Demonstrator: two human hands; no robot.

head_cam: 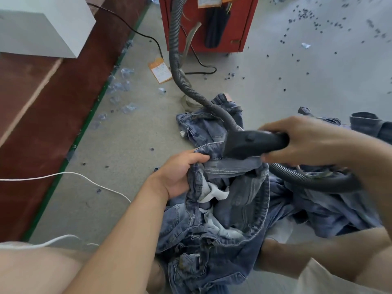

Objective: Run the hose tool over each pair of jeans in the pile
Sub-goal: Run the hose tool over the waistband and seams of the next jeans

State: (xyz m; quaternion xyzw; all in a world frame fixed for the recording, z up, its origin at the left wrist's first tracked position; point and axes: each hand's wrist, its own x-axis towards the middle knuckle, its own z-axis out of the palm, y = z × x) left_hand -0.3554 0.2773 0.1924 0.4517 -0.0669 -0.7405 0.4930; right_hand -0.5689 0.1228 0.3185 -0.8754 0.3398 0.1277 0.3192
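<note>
The right hand [314,141] is the working grip: its fingers are wrapped around the rear of the black hose tool [254,144], whose wedge-shaped mouth sits against the waistband of the held jeans [235,200]. The left hand [180,172], at nine o'clock of that nozzle, pinches a fold of the same waistband between thumb and curled fingers, holding the cloth up and taut under the tool. The tool looks rigid and light, easy to steer one-handed, but the ribbed hose [176,49] trails from it in a loop at four o'clock and again toward twelve o'clock up to the red machine [212,24], so it will likely drag and tug at the wrist. The denim is soft, floppy and fairly heavy; it slumps open, showing pale pocket linings. The stitched waistband is probably the firmest place to take hold, since loose cloth could be pulled into the mouth. More jeans lie in the pile [318,200] on the floor [131,145] from two to five o'clock, and another pair at twelve.
</note>
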